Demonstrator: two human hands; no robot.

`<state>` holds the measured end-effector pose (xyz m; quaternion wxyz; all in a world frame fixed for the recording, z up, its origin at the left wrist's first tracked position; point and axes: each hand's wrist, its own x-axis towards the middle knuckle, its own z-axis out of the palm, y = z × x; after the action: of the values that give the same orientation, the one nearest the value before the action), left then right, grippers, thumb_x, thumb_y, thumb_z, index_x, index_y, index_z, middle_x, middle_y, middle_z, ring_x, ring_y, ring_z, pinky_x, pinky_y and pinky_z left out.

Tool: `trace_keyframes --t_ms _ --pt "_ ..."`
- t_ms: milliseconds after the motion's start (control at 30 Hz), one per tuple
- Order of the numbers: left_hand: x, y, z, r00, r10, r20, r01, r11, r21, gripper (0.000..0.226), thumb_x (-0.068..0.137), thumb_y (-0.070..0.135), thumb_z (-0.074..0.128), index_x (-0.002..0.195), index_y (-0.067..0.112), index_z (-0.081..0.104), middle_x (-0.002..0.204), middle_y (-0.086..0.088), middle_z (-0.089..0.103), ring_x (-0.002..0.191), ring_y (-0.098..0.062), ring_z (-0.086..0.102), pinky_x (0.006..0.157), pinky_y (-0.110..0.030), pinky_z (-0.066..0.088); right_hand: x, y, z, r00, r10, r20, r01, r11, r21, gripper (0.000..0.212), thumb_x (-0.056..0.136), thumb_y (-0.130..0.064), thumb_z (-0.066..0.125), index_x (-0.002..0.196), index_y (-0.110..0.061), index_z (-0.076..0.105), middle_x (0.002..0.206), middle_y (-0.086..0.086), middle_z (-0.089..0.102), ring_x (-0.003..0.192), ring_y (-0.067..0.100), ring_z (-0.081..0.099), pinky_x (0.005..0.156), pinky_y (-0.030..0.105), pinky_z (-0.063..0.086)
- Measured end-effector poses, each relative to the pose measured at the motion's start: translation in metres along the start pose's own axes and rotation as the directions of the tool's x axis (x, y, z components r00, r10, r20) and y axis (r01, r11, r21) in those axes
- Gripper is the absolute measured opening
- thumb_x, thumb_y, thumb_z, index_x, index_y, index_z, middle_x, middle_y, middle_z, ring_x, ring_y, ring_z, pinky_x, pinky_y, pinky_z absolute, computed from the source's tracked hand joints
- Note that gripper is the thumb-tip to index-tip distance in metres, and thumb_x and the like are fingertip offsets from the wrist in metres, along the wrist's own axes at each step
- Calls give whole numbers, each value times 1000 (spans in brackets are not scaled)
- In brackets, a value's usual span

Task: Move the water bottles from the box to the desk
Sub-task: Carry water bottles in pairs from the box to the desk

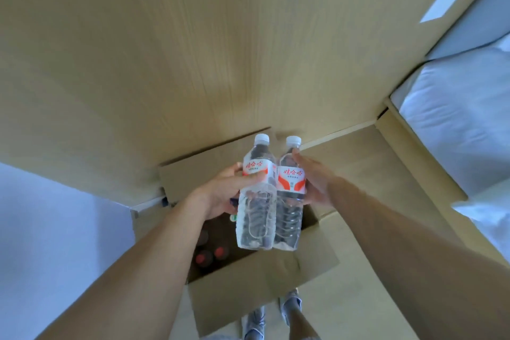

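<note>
Two clear water bottles with white caps and red-and-white labels are held upright, side by side and touching, above the open cardboard box. My left hand grips the left bottle around its label. My right hand grips the right bottle from its right side. Inside the box, at its left, a few dark bottles with red caps stand. The light wooden desk fills the upper part of the view, just beyond the bottles.
The box's far flap leans against the desk edge. A bed with white bedding lies at the right. A white label sits on the desk's far right. My feet show below the box on the floor.
</note>
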<state>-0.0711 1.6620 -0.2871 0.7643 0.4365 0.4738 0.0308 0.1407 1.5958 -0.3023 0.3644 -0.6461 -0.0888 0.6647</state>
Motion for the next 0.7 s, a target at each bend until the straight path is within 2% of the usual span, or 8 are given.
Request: trace_keyframes --t_ms 133,200,267,333,400,500,600,700 --pt "-10 20 31 996 86 24 -85 995 -51 68 76 38 83 129 16 47 122 -13 70 103 -32 73 88 -55 58 -39 -3 -11 999 4 31 -9 984 176 55 94 -55 57 129 -13 58 122 17 69 114 34 65 103 60 45" --pt "-14 29 44 993 112 30 -111 994 -19 63 77 37 83 128 20 48 121 -12 70 101 -32 73 88 -60 57 -57 -7 -19 997 -30 66 17 981 192 50 92 -30 64 136 -9 50 126 20 66 115 35 64 103 58 45" --pt "-18 39 55 993 109 50 -109 994 -13 61 82 24 82 131 22 46 121 -14 69 100 -34 73 87 -61 57 -73 -9 -29 994 -79 78 66 984 165 56 86 -1 63 139 -7 44 129 24 63 119 39 61 105 59 43" --pt "-21 49 66 990 94 102 -94 996 -2 69 80 7 79 136 23 42 120 -18 68 99 -35 72 86 -59 58 -90 -11 -40 989 -130 74 120 984 134 59 83 11 61 138 -5 45 130 26 62 121 41 59 107 60 41" --pt "-25 59 80 982 92 166 -98 995 26 78 75 0 77 138 25 39 122 -21 66 102 -38 71 90 -59 56 -108 -8 -54 986 -161 42 153 976 155 61 82 11 65 137 -2 46 129 24 62 122 40 59 109 59 40" --pt "-29 71 110 968 89 234 -112 990 90 80 76 -3 77 139 29 38 123 -19 66 107 -39 69 92 -62 54 -137 4 -79 982 -186 -26 187 953 238 59 81 4 71 136 -1 49 128 21 65 122 36 60 112 53 39" --pt "-34 77 150 949 90 302 -143 977 159 75 79 -3 77 136 33 42 121 -14 68 109 -36 69 88 -60 57 -168 21 -106 970 -195 -149 232 926 298 54 82 -7 75 132 -4 54 124 18 68 119 32 63 109 48 45" --pt "-42 76 197 924 81 373 -174 959 224 80 78 0 80 140 32 42 127 -14 65 113 -35 67 92 -60 55 -204 46 -132 933 -214 -290 306 895 324 52 80 -17 77 127 -8 59 122 15 68 107 30 64 102 48 50"
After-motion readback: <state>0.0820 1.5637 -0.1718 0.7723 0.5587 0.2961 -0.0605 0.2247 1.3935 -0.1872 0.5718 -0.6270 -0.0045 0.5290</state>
